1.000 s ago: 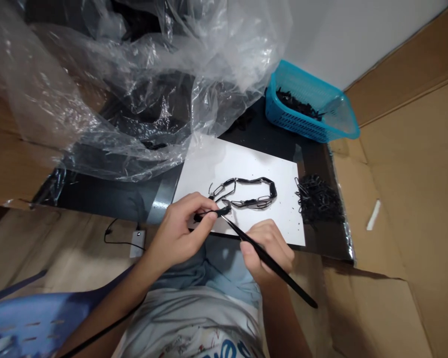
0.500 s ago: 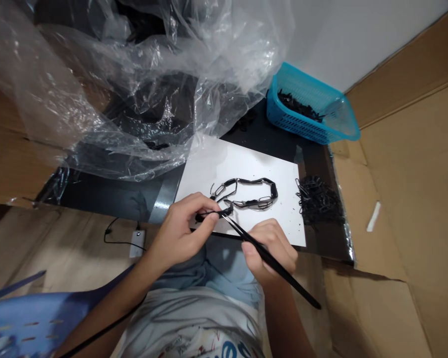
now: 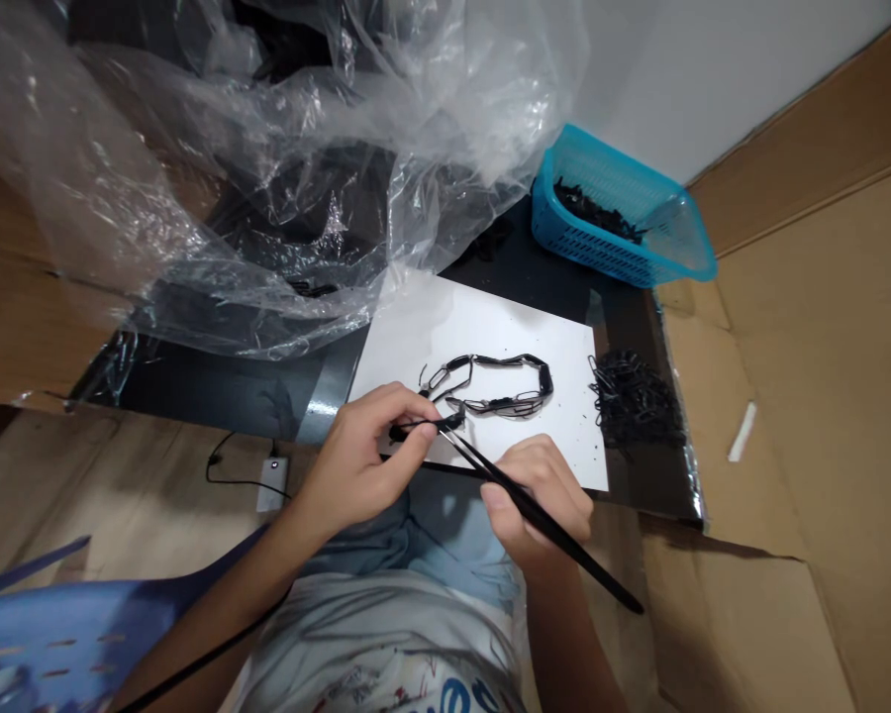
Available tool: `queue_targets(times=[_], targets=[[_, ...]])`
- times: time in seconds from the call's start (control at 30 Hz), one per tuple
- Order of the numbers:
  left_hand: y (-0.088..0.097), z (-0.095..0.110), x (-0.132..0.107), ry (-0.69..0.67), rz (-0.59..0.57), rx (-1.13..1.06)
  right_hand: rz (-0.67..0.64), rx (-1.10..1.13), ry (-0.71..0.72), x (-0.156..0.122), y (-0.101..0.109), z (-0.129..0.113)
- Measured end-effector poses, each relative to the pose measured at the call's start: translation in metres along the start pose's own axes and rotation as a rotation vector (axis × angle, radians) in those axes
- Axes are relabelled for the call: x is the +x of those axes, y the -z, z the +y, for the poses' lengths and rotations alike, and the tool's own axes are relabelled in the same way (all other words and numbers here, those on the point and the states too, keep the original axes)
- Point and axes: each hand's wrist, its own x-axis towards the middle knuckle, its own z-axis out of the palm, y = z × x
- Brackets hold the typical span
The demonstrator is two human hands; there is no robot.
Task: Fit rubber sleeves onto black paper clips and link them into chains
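Here we are, with the person's left hand [image 3: 360,465] up front at the sheet, its fingers [image 3: 393,411] pinched together on a black paper clip [image 3: 423,428], while the right hand [image 3: 542,505] comes in with its fingers [image 3: 542,475] closed around long black tweezers [image 3: 535,520], tips right at the clip's far end! That clip sits just off the lower end of a looped chain of black paper clips [image 3: 490,381], which lies on a white paper sheet [image 3: 445,337] with bare paper all around it. The sheet's near edge runs right under the hands, and a loose heap of black clips [image 3: 634,401] sits just past its right edge on the black worktop [image 3: 215,396]. Over at the back corner, a blue plastic basket [image 3: 564,213] holds more black clips, tilted at the worktop's edge. Crumpled clear plastic film [image 3: 230,168] crowds in from the left, spilling over the sheet's far corner, and flattened cardboard [image 3: 802,396] takes up the right side, wide open. The person's white T-shirt [image 3: 386,644] shows printing at the bottom of the view, but it's cut off, so there's no reading it!
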Motion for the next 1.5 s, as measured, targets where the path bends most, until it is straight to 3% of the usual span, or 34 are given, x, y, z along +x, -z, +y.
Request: queue_targets(times=[1.5], targets=[[0.0017,0.0035,0.0002,0.018,-0.002,-0.006,-0.049,0.004,-0.021,0.0004,0.0046,-0.0011]])
